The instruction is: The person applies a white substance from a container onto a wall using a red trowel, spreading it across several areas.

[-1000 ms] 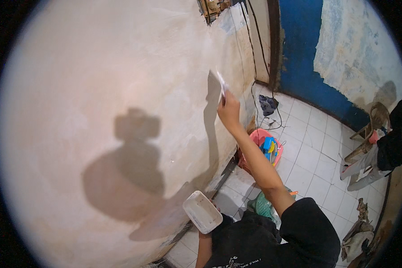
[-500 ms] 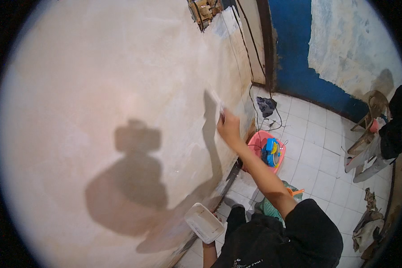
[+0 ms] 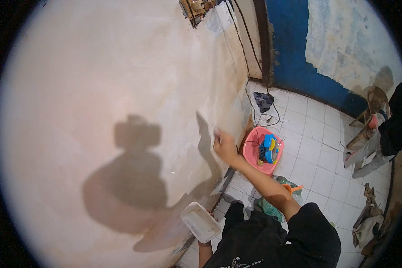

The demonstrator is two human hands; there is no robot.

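My right hand [image 3: 226, 149] is closed close to the pale, patchy plastered wall [image 3: 76, 89], its arm stretched forward. Between its fingers is a thin whitish hand tool, blurred and seen nearly edge-on, so its exact kind does not show. The tool's pointed shadow falls on the wall just left of the hand. Low by the wall, my left hand [image 3: 205, 244] supports a white rectangular plastic tub [image 3: 200, 223] from below, mostly hidden behind it. The tub is tilted, with faint residue inside.
On the white tiled floor [image 3: 311, 144] a pink basin [image 3: 251, 156] holds a blue and yellow device [image 3: 269, 147]. Nearby are a green bag [image 3: 269, 209], an orange-handled item [image 3: 292, 188], crumpled black plastic [image 3: 263, 102] and hanging cables [image 3: 242, 42]. Clothes drape a wooden chair [image 3: 377, 105]; rags [image 3: 368, 225] lie right.
My right hand has moved down along the wall with the thin tool, and its shadow has dropped too. My left hand still holds the tub in about the same place.
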